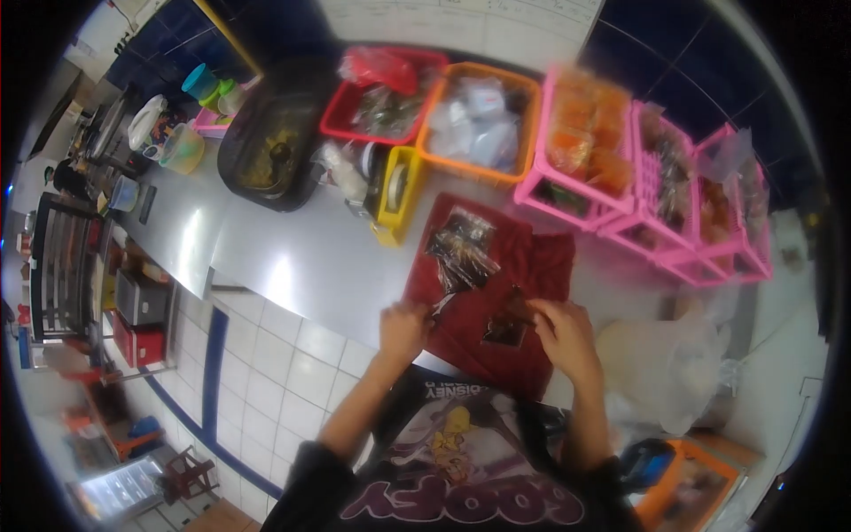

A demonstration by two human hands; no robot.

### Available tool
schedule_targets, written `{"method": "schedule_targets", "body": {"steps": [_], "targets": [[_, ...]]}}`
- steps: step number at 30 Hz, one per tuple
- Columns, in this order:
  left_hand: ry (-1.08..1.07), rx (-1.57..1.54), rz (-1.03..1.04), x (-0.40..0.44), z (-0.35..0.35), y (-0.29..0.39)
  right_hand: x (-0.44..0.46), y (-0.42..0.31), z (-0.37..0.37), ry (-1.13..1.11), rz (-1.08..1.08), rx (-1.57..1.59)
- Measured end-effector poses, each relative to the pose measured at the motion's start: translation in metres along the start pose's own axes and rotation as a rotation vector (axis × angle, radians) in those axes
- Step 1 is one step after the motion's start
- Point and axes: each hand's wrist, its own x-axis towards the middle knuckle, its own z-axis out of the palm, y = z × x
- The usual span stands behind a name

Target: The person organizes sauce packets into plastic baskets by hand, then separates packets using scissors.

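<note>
My left hand (pixel 404 332) is closed at the left edge of a dark red cloth (pixel 465 341). A thin, pale piece sticks out past its fingers, too blurred to name. On the cloth's right side, my right hand (pixel 566 335) pinches the edge of a small plastic packet (pixel 503 330) with dark contents. Just beyond both hands, a pile of shiny clear plastic packets (pixel 463 248), dark inside, lies on the cloth. A yellow tape dispenser (pixel 394 197) with a roll of tape stands behind the cloth, to the left.
Along the wall are a black pan (pixel 232 164), a red basket (pixel 331 126), an orange basket (pixel 535 111) of white packets and pink baskets (pixel 567 206) of bagged food. A translucent bag (pixel 665 368) sits at right. The steel counter (pixel 292 253) runs left above a tiled floor (pixel 275 363).
</note>
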Motion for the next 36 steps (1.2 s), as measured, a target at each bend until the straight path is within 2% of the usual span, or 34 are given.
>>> {"method": "schedule_targets", "body": {"steps": [1, 5, 7, 11, 13, 14, 16, 20, 22, 25, 32, 34, 36], "targets": [[-0.002, 0.027, 0.052, 0.000, 0.004, -0.002, -0.006, 0.004, -0.001, -0.040, -0.023, -0.123], [0.053, 0.117, 0.052, -0.001, 0.019, 0.004, -0.024, 0.004, 0.002, -0.075, 0.022, -0.185], [0.027, 0.186, -0.038, -0.001, 0.021, 0.008, -0.028, 0.008, 0.012, -0.083, -0.016, -0.240], [-0.045, 0.239, 0.014, 0.011, 0.018, 0.001, -0.017, 0.011, 0.022, -0.025, 0.040, -0.266], [-0.295, 0.122, -0.092, 0.018, -0.002, 0.004, -0.007, 0.018, 0.018, 0.089, 0.024, -0.330], [-0.292, 0.120, -0.089, 0.021, -0.012, 0.004, -0.001, 0.020, 0.014, 0.092, 0.024, -0.333], [-0.444, 0.006, -0.119, 0.021, -0.028, 0.001, 0.008, 0.021, 0.006, 0.064, 0.052, -0.344], [-0.387, -0.129, -0.063, 0.016, -0.014, -0.029, 0.021, 0.026, 0.006, 0.002, 0.029, -0.338], [-0.460, -0.384, 0.045, 0.015, -0.018, -0.037, 0.026, 0.028, 0.008, -0.043, 0.029, -0.346], [-0.581, -0.290, 0.045, 0.018, -0.054, -0.015, 0.030, 0.029, 0.011, 0.038, 0.033, -0.322], [-0.473, -0.090, 0.262, 0.069, -0.032, 0.037, 0.045, 0.046, 0.015, -0.010, 0.029, -0.300], [-0.193, -0.030, 0.495, 0.088, -0.013, 0.042, 0.053, 0.057, 0.019, -0.010, 0.109, -0.253], [-0.204, 0.047, 0.526, 0.108, -0.023, 0.054, 0.064, 0.064, 0.019, -0.014, 0.133, -0.227]]}}
